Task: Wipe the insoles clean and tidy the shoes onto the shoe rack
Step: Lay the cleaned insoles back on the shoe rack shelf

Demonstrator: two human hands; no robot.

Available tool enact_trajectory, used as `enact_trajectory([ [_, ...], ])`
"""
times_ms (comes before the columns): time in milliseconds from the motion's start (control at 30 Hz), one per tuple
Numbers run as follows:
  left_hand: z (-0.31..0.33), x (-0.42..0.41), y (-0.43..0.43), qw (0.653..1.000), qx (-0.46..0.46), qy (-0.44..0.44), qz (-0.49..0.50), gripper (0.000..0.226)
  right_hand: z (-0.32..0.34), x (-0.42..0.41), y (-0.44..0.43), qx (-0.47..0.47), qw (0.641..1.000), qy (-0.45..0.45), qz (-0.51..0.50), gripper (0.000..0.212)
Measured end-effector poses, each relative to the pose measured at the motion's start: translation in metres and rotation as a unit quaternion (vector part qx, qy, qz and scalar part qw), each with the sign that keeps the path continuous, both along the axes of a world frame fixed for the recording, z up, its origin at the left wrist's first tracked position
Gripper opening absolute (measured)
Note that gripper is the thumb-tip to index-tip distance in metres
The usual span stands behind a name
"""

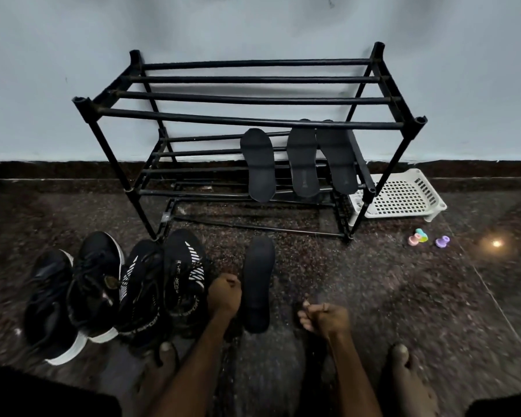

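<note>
Bare feet at the bottom edge, left foot (166,353) and right foot (403,365), planted on the dark speckled floor (358,284), both forearms reaching forward between them.

Left grip (224,296): clenched fist, nothing visible in it. Sits just beside the left edge of the loose insole (257,284); can't tell if it's actually touching.

Right grip (322,319): fingers curled in, nothing visible held, motion-blurred. Right of the loose insole, apart from it.

Loose insole: black, flat on the floor, lengthwise away from the camera, in front of the shoe rack (223,118).

Shoe rack: black tube frame against the pale wall, top tier bare. Three black insoles lie across the middle-tier bars on the right half: left insole (258,164), middle insole (303,161), right insole (339,158). Middle and right ones sit tight together, left one slightly apart.

Shoes: four black ones in a row on the floor, left of the left grip, by the rack's front-left leg. Two white-soled shoes (95,281) on the outside, two white-striped shoes (184,272) nearer the grip.

White perforated basket (403,191) on the floor behind the rack's right legs. Small pastel plastic pieces (418,237) on the floor in front of it.
</note>
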State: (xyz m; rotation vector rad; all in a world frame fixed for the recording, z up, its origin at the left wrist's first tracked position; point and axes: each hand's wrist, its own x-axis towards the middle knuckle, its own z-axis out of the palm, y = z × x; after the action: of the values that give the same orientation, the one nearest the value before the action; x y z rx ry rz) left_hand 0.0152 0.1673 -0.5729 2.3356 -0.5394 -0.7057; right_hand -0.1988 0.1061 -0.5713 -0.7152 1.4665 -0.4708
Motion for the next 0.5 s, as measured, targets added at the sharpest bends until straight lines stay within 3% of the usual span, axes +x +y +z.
enact_trajectory([
  [200, -0.028, 0.007, 0.007, 0.996, 0.017, 0.083, 0.018, 0.008, -0.001, 0.009, 0.010, -0.080, 0.987, 0.090, 0.105, 0.044],
  [267, -0.030, 0.006, 0.006, 0.993, 0.012, 0.116, 0.010, 0.017, -0.011, 0.018, 0.012, -0.088, 0.982, 0.082, 0.145, 0.036],
  [367, -0.026, 0.002, 0.006, 0.990, 0.016, 0.136, -0.026, 0.024, -0.032, 0.031, 0.010, -0.135, 0.957, 0.141, 0.216, 0.009],
  [500, -0.030, -0.007, 0.007, 0.981, -0.017, 0.192, 0.011, 0.016, -0.048, 0.044, 0.014, -0.136, 0.954, 0.140, 0.228, 0.022],
])
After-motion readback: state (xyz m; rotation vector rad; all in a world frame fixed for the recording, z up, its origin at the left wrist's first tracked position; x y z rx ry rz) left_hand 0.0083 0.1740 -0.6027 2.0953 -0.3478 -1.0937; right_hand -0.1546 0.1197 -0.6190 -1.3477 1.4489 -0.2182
